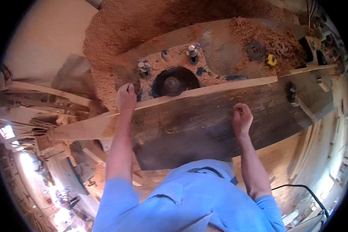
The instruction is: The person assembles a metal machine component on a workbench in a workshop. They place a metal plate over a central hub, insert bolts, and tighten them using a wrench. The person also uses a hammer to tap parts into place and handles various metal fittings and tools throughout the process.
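Left hand (126,97) gripping the long plank (189,92) on edge over the cutter opening (173,82), right hand (241,118) loosely curled on the dark machine surface (205,127): keep plank flush, fingers clear of cutter.

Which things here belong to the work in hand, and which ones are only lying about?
In the work:
- left hand, pressing on the long wooden board
- right hand, resting on the dark machine table
- round cutter opening behind the board

Lying about:
- sawdust heap
- yellow part
- stacked planks
- black cable
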### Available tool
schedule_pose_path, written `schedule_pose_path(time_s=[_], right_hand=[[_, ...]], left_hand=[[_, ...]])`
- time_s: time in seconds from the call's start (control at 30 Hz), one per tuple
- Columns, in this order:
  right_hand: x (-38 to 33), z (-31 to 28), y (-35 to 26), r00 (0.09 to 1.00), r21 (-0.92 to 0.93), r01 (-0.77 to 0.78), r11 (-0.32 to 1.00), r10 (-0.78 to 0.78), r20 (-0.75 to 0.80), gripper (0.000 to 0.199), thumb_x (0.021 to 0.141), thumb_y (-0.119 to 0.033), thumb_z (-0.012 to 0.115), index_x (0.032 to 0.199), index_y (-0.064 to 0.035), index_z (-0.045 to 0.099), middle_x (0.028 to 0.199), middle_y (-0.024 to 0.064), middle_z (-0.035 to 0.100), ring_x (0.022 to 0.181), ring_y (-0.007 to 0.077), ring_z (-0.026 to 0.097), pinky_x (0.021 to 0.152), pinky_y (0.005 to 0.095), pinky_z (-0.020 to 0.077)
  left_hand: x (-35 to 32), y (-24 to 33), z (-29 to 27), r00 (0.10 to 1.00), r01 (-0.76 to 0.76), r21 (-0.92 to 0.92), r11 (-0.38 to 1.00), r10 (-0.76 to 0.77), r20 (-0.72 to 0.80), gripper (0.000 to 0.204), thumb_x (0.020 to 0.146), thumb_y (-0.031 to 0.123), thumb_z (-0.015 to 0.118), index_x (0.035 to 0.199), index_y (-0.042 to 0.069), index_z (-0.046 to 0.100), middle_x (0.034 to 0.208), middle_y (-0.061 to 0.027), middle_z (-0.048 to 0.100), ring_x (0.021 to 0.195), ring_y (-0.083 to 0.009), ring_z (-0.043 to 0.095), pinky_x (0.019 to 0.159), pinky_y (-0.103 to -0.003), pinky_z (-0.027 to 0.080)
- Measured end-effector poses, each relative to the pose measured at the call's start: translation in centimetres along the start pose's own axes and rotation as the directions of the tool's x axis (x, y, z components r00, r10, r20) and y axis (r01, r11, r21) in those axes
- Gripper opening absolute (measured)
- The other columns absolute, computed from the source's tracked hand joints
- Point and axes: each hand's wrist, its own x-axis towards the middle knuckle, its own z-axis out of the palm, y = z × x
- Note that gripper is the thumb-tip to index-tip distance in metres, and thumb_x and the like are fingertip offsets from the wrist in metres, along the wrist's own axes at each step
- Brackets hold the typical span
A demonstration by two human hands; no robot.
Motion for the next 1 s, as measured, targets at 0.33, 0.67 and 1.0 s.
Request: schedule_pose_path(time_s=[0.33,0.67,1.0], right_hand=[[16.3,3.4,-15.2,0.989,0.070,-0.049,0.996,0.039,0.141,0.016,0.097,-0.014,0.062,0.105,-0.0007,0.067,0.088,0.0115,0.068,0.090,0.0199,0.065,0.083,0.0336,0.0514],[15.4,1.8,-11.0,0.920,-0.431,0.392,0.813,-0.350,0.175,0.022,0.093,-0.015,0.066,0.076,-0.0007,0.062,0.074,0.0162,0.059,0.071,0.0377,0.057,0.065,0.0463,0.0450],[13.5,2.8,-9.7,0.914,-0.426,0.396,0.814,-0.395,0.094,0.020,0.089,-0.013,0.068,0.073,-0.0011,0.063,0.070,0.0158,0.059,0.067,0.0376,0.058,0.064,0.0454,0.0452]], left_hand=[[-2.1,5.7,-3.2,1.000,-0.015,-0.043,0.999,0.013,-0.028,0.029,0.102,0.027,0.056,0.094,0.004,0.072,0.090,-0.0154,0.072,0.088,-0.0366,0.068,0.082,-0.046,0.052],[-6.2,6.1,-2.8,0.995,-0.090,0.057,0.994,0.092,-0.030,0.026,0.098,0.024,0.059,0.082,0.005,0.068,0.079,-0.0125,0.068,0.079,-0.0331,0.065,0.077,-0.044,0.049],[-2.3,4.6,-3.0,0.968,-0.225,-0.014,0.974,0.222,-0.116,0.023,0.097,0.022,0.065,0.080,0.006,0.064,0.074,-0.0145,0.063,0.073,-0.0368,0.062,0.067,-0.045,0.047]])
